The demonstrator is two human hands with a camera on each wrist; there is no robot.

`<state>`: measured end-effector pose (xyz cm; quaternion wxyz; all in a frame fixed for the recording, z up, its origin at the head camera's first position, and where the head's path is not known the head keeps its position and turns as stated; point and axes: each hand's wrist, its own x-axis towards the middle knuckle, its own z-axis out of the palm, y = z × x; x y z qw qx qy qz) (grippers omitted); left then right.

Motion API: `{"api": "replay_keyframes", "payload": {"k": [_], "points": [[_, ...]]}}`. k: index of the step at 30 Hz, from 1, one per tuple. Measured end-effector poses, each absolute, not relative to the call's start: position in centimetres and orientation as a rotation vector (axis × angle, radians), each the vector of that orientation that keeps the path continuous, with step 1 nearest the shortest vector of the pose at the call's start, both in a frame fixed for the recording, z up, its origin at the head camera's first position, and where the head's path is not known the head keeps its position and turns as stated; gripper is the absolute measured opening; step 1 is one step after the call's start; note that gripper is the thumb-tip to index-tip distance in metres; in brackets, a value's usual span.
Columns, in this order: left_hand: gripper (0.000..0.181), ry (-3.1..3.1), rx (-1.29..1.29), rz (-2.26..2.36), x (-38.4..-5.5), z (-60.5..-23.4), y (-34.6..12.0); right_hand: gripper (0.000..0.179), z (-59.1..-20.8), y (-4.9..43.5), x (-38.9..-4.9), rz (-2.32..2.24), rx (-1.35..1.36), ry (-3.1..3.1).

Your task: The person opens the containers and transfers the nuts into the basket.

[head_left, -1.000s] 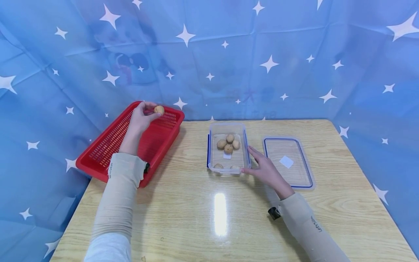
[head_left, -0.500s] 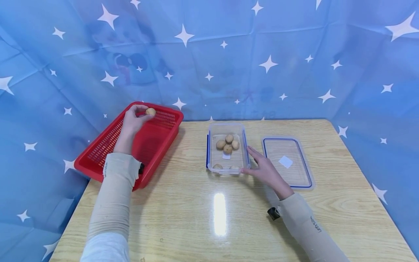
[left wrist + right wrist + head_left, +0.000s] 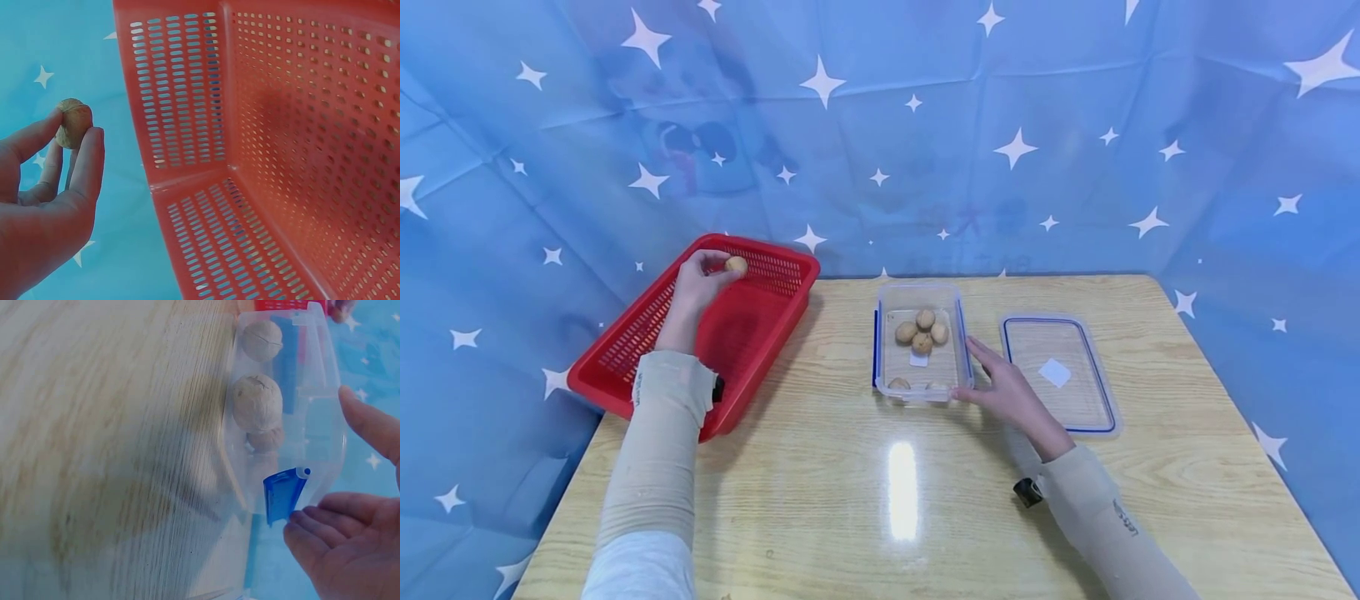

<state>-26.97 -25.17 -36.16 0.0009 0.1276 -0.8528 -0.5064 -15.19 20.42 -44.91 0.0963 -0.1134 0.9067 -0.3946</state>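
Observation:
Between thumb and fingers, my left hand (image 3: 694,287) pinches a walnut (image 3: 736,266) over the far part of a red plastic basket (image 3: 767,350). The left wrist view shows the walnut (image 3: 74,123) at the fingertips, with the perforated basket wall (image 3: 181,94) beside it. On the table, a clear container (image 3: 917,287) with blue side clips holds several walnuts (image 3: 922,342). My right hand (image 3: 1011,392) rests at its near right corner, thumb by the front rim and fingers against the right side. In the right wrist view, its fingertips lie near a blue clip (image 3: 284,494).
A clear lid (image 3: 1075,400) with a blue seal lies to the right of the container, partly under my right wrist. The wooden table (image 3: 820,483) ends at a blue star-patterned curtain (image 3: 880,225) behind. The basket overhangs the table's left edge.
My left hand has moved left and slightly lower over the basket, carrying the walnut. The right hand and container have stayed in place.

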Motion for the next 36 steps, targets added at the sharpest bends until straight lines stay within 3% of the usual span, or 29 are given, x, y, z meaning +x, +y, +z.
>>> {"api": "replay_keyframes", "payload": {"k": [16, 36], "points": [[0.046, -2.798, 0.327, -1.508, -27.8, -38.5, -26.0, 0.091, -45.0, 20.2, -15.1, -1.183, -0.342, 2.675], [0.050, -2.888, 0.446, -1.675, -28.3, -42.2, -27.4, 0.094, -45.1, 20.0, -15.5, -1.194, -0.346, 2.675]]}}
